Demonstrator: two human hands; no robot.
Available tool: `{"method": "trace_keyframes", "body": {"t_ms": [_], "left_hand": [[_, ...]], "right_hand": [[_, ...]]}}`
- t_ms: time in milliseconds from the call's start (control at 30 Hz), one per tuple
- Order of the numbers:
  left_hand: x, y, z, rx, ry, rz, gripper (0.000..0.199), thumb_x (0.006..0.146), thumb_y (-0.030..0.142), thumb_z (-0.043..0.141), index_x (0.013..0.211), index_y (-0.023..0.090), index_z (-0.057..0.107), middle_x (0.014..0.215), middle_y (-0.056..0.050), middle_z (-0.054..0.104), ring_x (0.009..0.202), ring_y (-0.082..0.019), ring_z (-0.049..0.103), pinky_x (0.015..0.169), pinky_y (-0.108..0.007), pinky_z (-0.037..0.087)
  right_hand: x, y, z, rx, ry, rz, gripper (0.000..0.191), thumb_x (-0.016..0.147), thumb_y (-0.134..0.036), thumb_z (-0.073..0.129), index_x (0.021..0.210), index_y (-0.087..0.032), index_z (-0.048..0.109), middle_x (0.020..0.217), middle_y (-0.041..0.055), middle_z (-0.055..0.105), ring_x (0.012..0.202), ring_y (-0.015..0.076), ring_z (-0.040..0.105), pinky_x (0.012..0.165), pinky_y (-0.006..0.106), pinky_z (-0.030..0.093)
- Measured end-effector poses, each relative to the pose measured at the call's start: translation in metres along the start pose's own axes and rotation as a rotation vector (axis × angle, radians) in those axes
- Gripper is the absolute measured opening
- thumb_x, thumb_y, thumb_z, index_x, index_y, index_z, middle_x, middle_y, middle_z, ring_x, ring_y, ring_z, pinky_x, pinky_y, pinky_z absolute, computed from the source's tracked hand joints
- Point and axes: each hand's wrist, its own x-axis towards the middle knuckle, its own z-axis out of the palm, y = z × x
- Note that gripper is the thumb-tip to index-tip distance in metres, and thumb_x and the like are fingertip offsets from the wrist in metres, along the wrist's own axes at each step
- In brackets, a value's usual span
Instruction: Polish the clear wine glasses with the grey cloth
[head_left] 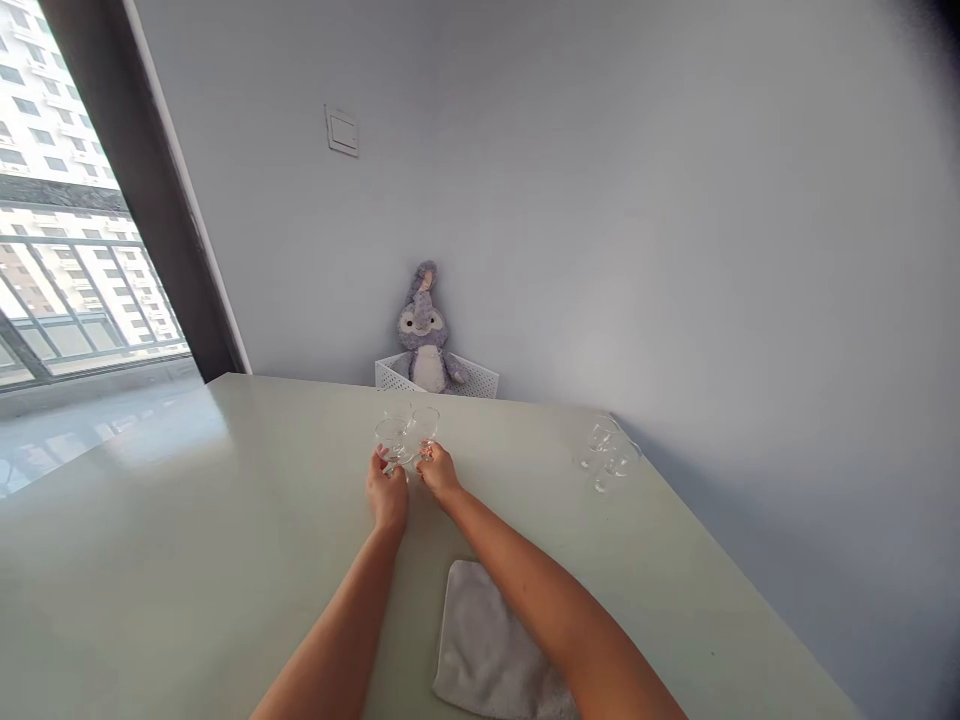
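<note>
Both arms reach out over the pale table (247, 560) toward its far edge. My left hand (388, 495) is closed around the lower part of a clear stemmed glass (391, 432), which stands upright. Right beside it, my right hand (439, 472) has its fingers wrapped on the stem of a second stemmed glass (426, 420). A third glass rim shows faintly just behind these two, its lower part hidden by them. A folded grey cloth (480, 640) lies nearer to me, partly under my right forearm in view.
Several clear glasses (616, 458) are grouped near the table's right edge. Behind the far edge, a purple plush toy (429, 365) sits in a white perforated basket (480, 379). Walls rise behind and to the right; a window (75, 250) is at left.
</note>
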Motion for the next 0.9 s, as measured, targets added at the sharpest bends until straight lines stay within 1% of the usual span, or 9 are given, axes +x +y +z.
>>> {"method": "trace_keyframes", "body": {"t_ms": [233,400,500,567,633,667,767,833,900], "left_hand": [[0.010,0.000,-0.005,-0.009,0.066,-0.015,0.046,0.069,0.014,0.047,0.114,0.024,0.045,0.102,-0.005,0.056,0.087,-0.016,0.053,0.073,-0.027,0.042],[0.022,-0.004,-0.011,0.000,0.144,-0.041,0.041,0.071,0.019,0.048,0.111,0.025,0.047,0.101,-0.003,0.056,0.085,-0.015,0.053,0.072,-0.026,0.042],[0.029,-0.007,-0.015,-0.002,0.192,-0.052,0.041,0.072,0.021,0.049,0.112,0.026,0.046,0.105,-0.003,0.055,0.087,-0.015,0.053,0.075,-0.027,0.041],[0.032,-0.009,-0.016,-0.008,0.210,-0.051,0.042,0.072,0.021,0.049,0.113,0.026,0.046,0.105,-0.003,0.054,0.089,-0.015,0.052,0.078,-0.027,0.040],[0.032,-0.010,-0.016,-0.017,0.222,-0.047,0.042,0.071,0.021,0.049,0.113,0.026,0.046,0.104,-0.003,0.054,0.090,-0.015,0.051,0.079,-0.027,0.040],[0.032,-0.010,-0.015,-0.022,0.226,-0.045,0.042,0.072,0.021,0.049,0.114,0.026,0.046,0.103,-0.003,0.054,0.090,-0.015,0.051,0.079,-0.027,0.040],[0.031,-0.011,-0.014,-0.042,0.237,-0.053,0.040,0.074,0.024,0.047,0.113,0.026,0.047,0.098,-0.003,0.055,0.086,-0.014,0.052,0.078,-0.027,0.041],[0.031,-0.011,-0.014,-0.056,0.241,-0.067,0.037,0.075,0.025,0.045,0.112,0.024,0.050,0.094,-0.002,0.055,0.081,-0.013,0.052,0.077,-0.027,0.041],[0.032,-0.010,-0.014,-0.064,0.252,-0.075,0.036,0.076,0.024,0.045,0.111,0.024,0.052,0.092,-0.002,0.053,0.079,-0.013,0.052,0.078,-0.027,0.041]], "right_hand": [[0.005,-0.012,0.022,0.021,-0.036,0.059,0.044,0.059,-0.011,0.056,0.102,-0.022,0.055,0.098,0.0026,0.062,0.078,0.0141,0.058,0.059,0.021,0.045],[0.002,-0.023,0.035,0.063,-0.090,0.066,0.039,0.061,-0.011,0.055,0.098,-0.021,0.057,0.091,0.0005,0.063,0.069,0.0119,0.056,0.054,0.019,0.044],[-0.009,-0.030,0.036,0.098,-0.124,0.075,0.040,0.061,-0.011,0.053,0.100,-0.021,0.056,0.088,0.0004,0.062,0.060,0.0099,0.054,0.050,0.019,0.043],[-0.020,-0.034,0.031,0.120,-0.121,0.094,0.045,0.061,-0.012,0.052,0.105,-0.021,0.053,0.096,0.0023,0.060,0.058,0.0090,0.054,0.048,0.019,0.044],[-0.035,-0.034,0.016,0.168,-0.092,0.116,0.047,0.060,-0.013,0.051,0.107,-0.020,0.050,0.104,0.0050,0.055,0.059,0.0090,0.055,0.047,0.020,0.045],[-0.042,-0.033,0.005,0.201,-0.067,0.121,0.045,0.060,-0.013,0.050,0.105,-0.019,0.050,0.104,0.0057,0.054,0.060,0.0093,0.056,0.047,0.021,0.045],[-0.066,-0.022,-0.043,0.294,0.080,0.090,0.033,0.059,-0.016,0.046,0.091,-0.018,0.052,0.087,0.0024,0.053,0.055,0.0092,0.055,0.044,0.021,0.044],[-0.079,-0.009,-0.087,0.314,0.287,0.029,0.022,0.058,-0.016,0.044,0.078,-0.018,0.052,0.074,-0.0011,0.052,0.050,0.0075,0.052,0.042,0.019,0.040],[-0.087,0.004,-0.134,0.309,0.571,-0.001,0.015,0.057,-0.016,0.044,0.070,-0.019,0.048,0.060,-0.0051,0.047,0.043,0.0062,0.046,0.041,0.019,0.038]]}}
